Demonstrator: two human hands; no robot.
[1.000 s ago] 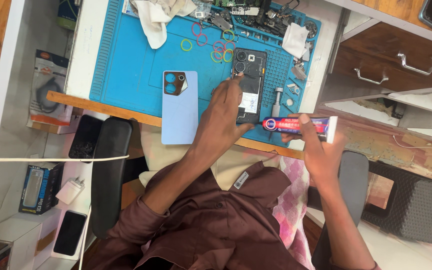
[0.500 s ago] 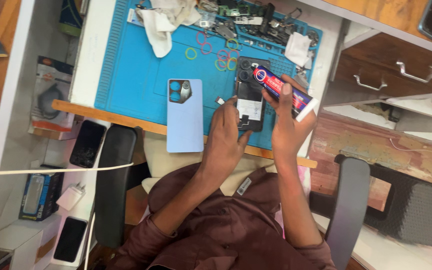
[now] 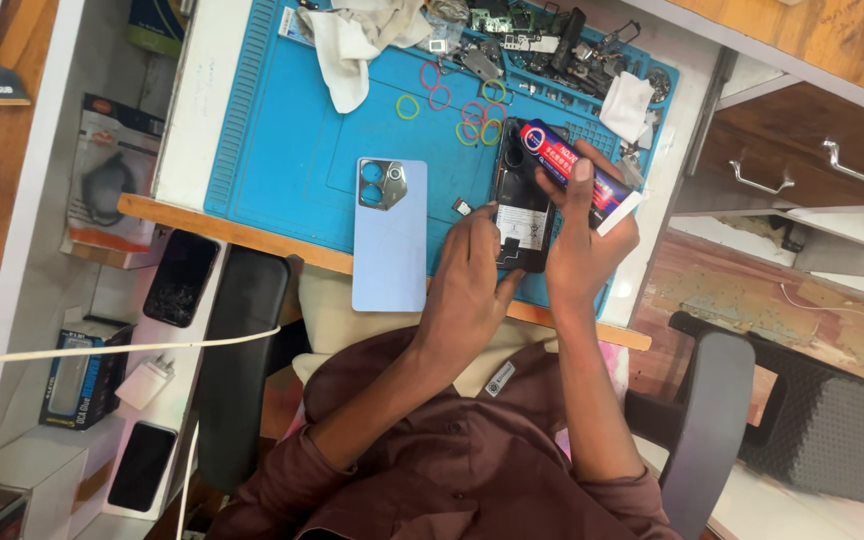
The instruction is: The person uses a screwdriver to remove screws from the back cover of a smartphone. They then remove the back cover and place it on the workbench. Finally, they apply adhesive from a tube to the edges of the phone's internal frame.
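Right hand grips the glue tube over the opened phone; left hand pins the phone down. Risk: over-squeeze floods glue onto internals, or the phone slips.

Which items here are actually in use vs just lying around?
In use:
- opened phone, steadied by the left hand
- glue tube, held in the right hand
- light blue back cover, beside the phone
- blue work mat

Lying about:
- rubber bands
- white cloth
- loose parts pile
- dark phones off the mat
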